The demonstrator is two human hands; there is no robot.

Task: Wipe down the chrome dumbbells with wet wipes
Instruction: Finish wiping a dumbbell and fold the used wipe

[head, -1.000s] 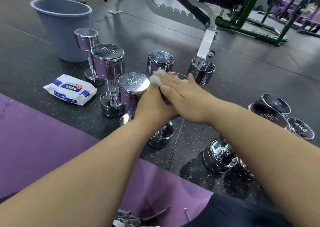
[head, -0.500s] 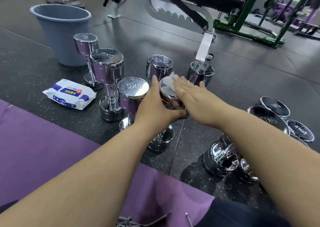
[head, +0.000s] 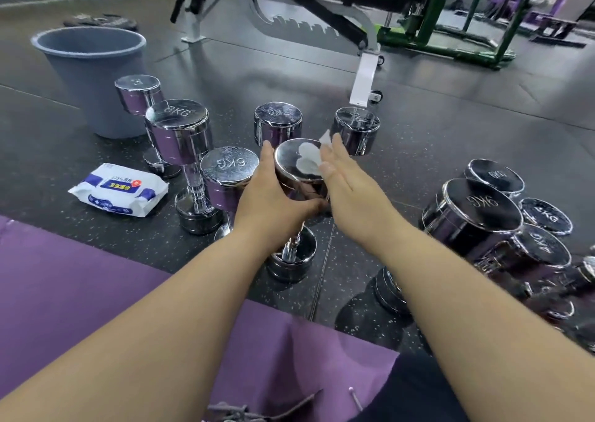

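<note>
Head view: left hand (head: 273,196) grips the top head of the upright dumbbell (head: 289,167) from its left side, with the thumb curled round the near edge and the fingers up along the side. Right hand (head: 349,189) is flat with fingers straight, pressing a white wet wipe (head: 307,161) onto the dumbbell's top face; one corner of the wipe sticks out past the fingertips. The dumbbell stands on the dark rubber floor (head: 418,138), its lower head below the left wrist.

Just left, touching the left hand, stands a 6KG dumbbell (head: 230,167), and further left an 8KG dumbbell (head: 177,122). Two more chrome dumbbells (head: 278,119) stand close behind the hands. The wipes pack (head: 119,189) lies on the floor to the left, with a grey bucket (head: 90,67) behind it. A pile of dumbbells (head: 476,209) lies to the right, apart from the right hand. A purple mat (head: 64,293) lies under the forearms.
</note>
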